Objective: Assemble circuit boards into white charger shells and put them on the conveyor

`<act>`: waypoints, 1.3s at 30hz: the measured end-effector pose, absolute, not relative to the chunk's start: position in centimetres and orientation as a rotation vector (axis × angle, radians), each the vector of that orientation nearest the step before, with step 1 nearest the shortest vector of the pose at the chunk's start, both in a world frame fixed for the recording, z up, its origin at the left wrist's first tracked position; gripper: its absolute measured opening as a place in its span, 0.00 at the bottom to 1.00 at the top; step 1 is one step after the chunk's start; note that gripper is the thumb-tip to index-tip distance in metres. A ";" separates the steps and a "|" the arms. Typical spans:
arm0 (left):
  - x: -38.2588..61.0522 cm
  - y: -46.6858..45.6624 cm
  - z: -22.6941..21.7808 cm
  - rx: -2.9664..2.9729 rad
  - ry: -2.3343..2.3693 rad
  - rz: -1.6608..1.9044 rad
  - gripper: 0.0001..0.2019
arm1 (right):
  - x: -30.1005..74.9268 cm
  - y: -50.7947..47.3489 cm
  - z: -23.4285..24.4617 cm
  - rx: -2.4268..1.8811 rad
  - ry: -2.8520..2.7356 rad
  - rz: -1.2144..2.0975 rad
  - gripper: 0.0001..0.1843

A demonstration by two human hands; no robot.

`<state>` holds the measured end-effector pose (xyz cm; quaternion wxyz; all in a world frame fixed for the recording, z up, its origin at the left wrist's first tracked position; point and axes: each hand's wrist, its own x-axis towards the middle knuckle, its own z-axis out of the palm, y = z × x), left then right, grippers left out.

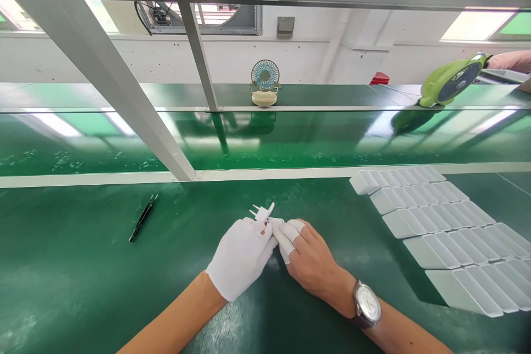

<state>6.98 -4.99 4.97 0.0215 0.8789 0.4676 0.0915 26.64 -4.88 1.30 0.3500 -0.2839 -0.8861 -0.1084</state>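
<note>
Green benchtop (74, 282) lying below; our left hand (243, 254) is pinching a pronged white part (261, 214), right hand (307, 257) meeting left, its grip unclear; we're best steadying both, pressing lightly.

Left hand (243, 257): I wear a white cloth glove, matt.
Right hand (305, 257): thin, smooth, matt sheaths cover my fingertips.
Piece I hold (262, 213): white plastic, smooth.
My watch (367, 303): polished metal case.
My bench top (83, 265): smooth green sheet, soft sheen.
Tweezers (143, 218): black, glossy.
Trays (464, 246): translucent plastic, satin.
</note>
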 end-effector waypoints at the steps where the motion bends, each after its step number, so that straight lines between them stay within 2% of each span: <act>1: 7.0 -5.1 4.8 2.752 1.453 0.289 0.14 | 26.5 -4.9 1.5 -0.736 -2.299 -0.296 0.18; 6: 7.4 -5.5 4.5 2.808 1.612 0.334 0.12 | 26.2 -5.2 1.8 -0.769 -2.305 -0.421 0.14; 13: 7.6 -5.8 3.6 2.721 1.635 0.303 0.13 | 25.8 -5.4 1.7 -0.807 -2.360 -0.434 0.19; 19: 7.6 -6.3 2.7 2.694 1.675 0.185 0.12 | 25.3 -6.3 1.4 -0.842 -2.419 -0.460 0.16; 26: 7.4 -6.2 3.0 2.724 1.668 0.239 0.11 | 25.3 -5.4 2.3 -0.805 -2.461 -0.578 0.17; 35: 7.2 -6.5 1.7 2.663 1.664 0.330 0.11 | 25.6 -4.9 2.8 -0.772 -2.482 -0.480 0.20; 39: 7.3 -6.7 1.4 2.665 1.703 0.333 0.12 | 26.1 -4.6 2.9 -0.787 -2.511 -0.346 0.19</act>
